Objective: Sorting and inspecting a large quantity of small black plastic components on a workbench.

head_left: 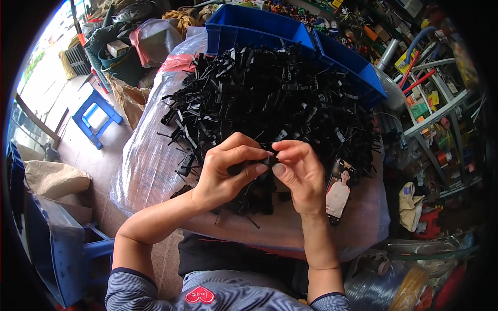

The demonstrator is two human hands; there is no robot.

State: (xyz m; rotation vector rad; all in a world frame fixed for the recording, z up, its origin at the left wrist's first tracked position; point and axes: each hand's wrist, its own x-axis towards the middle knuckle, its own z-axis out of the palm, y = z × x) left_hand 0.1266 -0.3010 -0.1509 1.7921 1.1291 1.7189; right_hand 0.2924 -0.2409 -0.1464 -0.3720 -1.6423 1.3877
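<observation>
In front of my body, over the near part of a pile of black plastic parts (249,98), my two hands meet fingertip to fingertip. My left hand (231,168) is closed, pinching a small black plastic part (268,160) between thumb and forefinger. From the other side my right hand (298,173) has its thumb and curled forefinger at the same part's end. Fingers hide most of that part, so its exact kind does not show. The pile's pieces look like small clips, some with thin stems.
Two blue bins, a left one (259,28) and a right one (355,65), stand behind the pile. A smartphone (338,194) lies by my right wrist. Clear plastic sheeting (140,155) drapes the work surface. A blue stool (96,114) is at left; crowded shelves (436,119) line the right.
</observation>
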